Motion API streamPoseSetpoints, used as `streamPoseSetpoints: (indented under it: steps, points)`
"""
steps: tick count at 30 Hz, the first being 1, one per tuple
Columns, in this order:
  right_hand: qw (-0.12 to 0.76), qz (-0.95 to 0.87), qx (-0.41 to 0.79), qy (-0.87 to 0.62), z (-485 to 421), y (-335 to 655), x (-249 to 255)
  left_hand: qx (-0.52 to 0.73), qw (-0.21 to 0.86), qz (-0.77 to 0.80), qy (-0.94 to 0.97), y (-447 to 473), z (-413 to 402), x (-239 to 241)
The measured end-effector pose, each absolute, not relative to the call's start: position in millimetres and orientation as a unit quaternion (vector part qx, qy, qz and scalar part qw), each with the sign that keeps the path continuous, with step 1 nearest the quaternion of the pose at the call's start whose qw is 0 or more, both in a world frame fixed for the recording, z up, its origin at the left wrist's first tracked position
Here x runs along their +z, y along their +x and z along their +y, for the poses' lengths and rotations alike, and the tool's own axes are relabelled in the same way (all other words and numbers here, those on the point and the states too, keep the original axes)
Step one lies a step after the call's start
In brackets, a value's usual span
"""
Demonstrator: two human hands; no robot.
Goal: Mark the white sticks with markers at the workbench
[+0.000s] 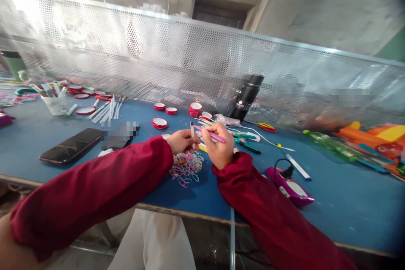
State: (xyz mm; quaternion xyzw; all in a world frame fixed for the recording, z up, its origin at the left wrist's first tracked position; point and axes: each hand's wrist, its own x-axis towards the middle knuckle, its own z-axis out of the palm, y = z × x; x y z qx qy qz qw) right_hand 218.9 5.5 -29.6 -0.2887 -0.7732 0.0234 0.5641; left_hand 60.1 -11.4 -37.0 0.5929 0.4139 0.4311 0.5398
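My left hand (182, 140) pinches a short pale stick with a dark tip (192, 128), held upright. In my right hand (220, 147) is a pink-purple pen (217, 136), closed between the fingers, its point turned left toward the stick. The two hands are close together above a loose heap of thin coloured elastic bands (186, 168) on the blue table. Behind them lie several red-rimmed round pieces with white tops, one of them a round piece (160, 123) left of the stick. My fingers hide the lower part of the stick.
Left are a phone (71, 145), a white cup of markers (54, 104) and white strips (110, 109). A black bottle (247, 98) leans against the perforated metal screen (190, 55). Right lie teal-handled pliers (247, 141), a purple device (291, 187) and a green plastic bottle (332, 145).
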Motion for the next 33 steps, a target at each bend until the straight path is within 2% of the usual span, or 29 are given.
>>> streamPoseSetpoints:
  steps: [33]
  points:
    - [0.561,-0.776,0.031,-0.286,6.3,219.1,-29.5,0.425,0.537,0.424,0.592,61.1,-12.4,-35.5]
